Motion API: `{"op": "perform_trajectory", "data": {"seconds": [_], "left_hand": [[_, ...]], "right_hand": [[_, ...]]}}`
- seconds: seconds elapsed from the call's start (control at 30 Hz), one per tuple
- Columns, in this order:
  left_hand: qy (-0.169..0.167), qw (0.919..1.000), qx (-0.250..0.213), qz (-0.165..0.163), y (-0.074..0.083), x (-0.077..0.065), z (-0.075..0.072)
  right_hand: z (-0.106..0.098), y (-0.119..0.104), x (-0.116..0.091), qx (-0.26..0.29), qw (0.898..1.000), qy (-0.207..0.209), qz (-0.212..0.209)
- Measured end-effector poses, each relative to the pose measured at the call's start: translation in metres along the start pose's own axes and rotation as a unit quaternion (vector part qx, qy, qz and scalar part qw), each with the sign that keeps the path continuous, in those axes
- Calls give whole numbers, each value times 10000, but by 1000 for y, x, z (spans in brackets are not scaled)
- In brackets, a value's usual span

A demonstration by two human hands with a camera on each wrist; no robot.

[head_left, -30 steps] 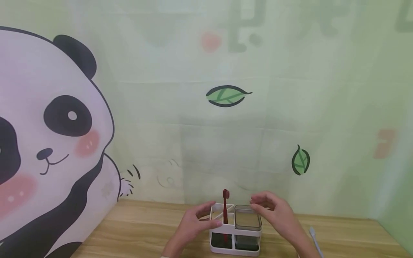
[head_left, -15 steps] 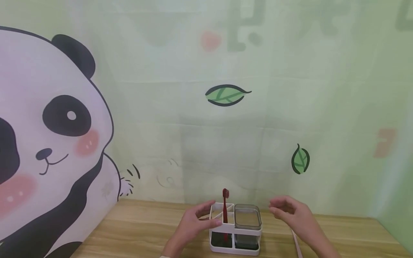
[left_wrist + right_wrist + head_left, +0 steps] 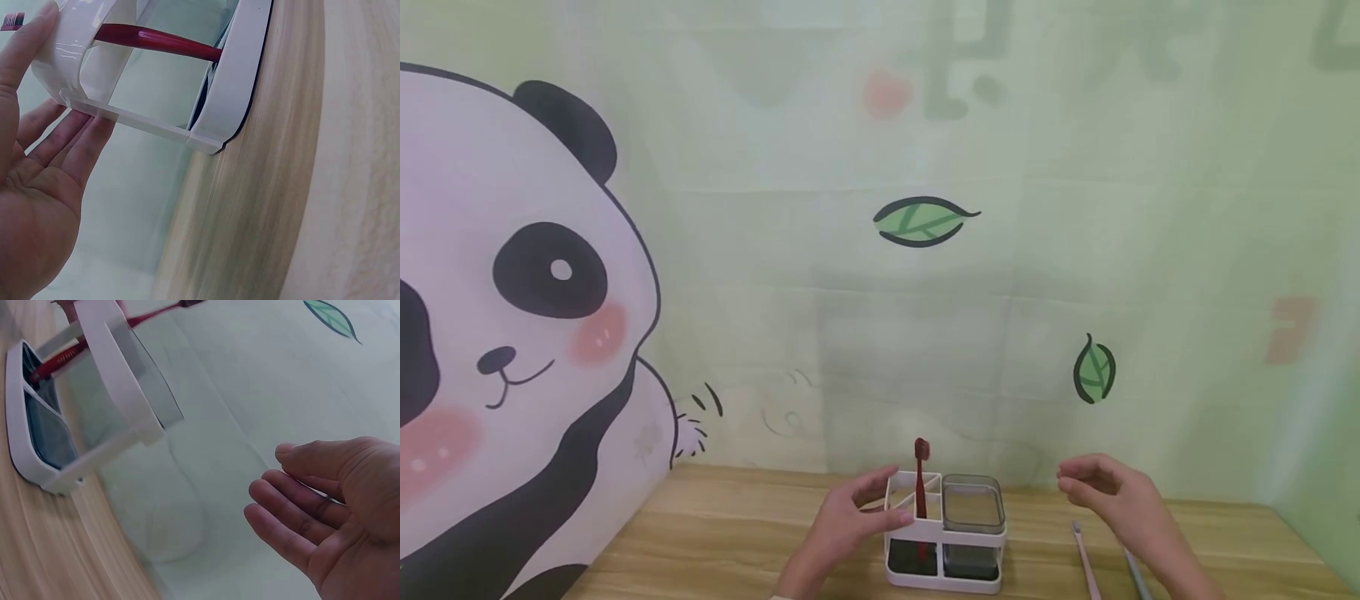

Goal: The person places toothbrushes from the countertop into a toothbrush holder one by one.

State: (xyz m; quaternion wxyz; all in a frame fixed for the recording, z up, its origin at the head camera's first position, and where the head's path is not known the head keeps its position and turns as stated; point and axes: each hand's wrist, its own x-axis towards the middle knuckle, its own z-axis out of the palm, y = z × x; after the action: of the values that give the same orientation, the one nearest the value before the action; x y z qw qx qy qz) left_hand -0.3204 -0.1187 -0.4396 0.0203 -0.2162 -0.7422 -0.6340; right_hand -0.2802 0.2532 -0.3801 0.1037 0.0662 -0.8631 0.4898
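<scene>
Holder (image 3: 955,536), white: one, upright on desk (image 3: 730,533), gripped at upper left by left hand (image 3: 846,512), thumb in front, fingers round the side and behind. Cup (image 3: 973,526), clear grey: one, seated in right half of holder. Red brush (image 3: 921,492): one, standing head up in a front slot of holder's left half, close to left thumb. Right hand (image 3: 1112,492): raised over desk, well apart from holder on its right; fingers loosely bent, narrow gap to thumb, nothing held. Pink brush (image 3: 1084,560): one, lying loose on desk, between holder and blue brush (image 3: 1135,573); head at far end, handle toward person and cut off by lower edge of head view. Blue brush: one, lying on desk at a like slant, partly hidden by right forearm. Governing relation, by judgement: pink brush to right fingers. Position in head view, beneath the fingertips and slightly toward person; long axis pointing away from person, leaning a little left at the head. Nearer hand, the right; left hand beyond holder. Likely approach, downward, with a pinch across the handle. Height of right fingers above desk: not exactly tellable.
</scene>
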Motion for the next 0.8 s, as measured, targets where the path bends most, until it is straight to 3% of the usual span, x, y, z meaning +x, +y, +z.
{"op": "perform_trajectory", "data": {"seconds": [0.33, 0.8], "left_hand": [[-4, 10000, 37, -67, 1, 0, 1], [-16, 10000, -42, -11, -1, 1, 0]], "right_hand": [[-27, 27, 1, 74, 9997, 17, 249], [-34, 61, 5, 59, 9968, -16, 796]]}}
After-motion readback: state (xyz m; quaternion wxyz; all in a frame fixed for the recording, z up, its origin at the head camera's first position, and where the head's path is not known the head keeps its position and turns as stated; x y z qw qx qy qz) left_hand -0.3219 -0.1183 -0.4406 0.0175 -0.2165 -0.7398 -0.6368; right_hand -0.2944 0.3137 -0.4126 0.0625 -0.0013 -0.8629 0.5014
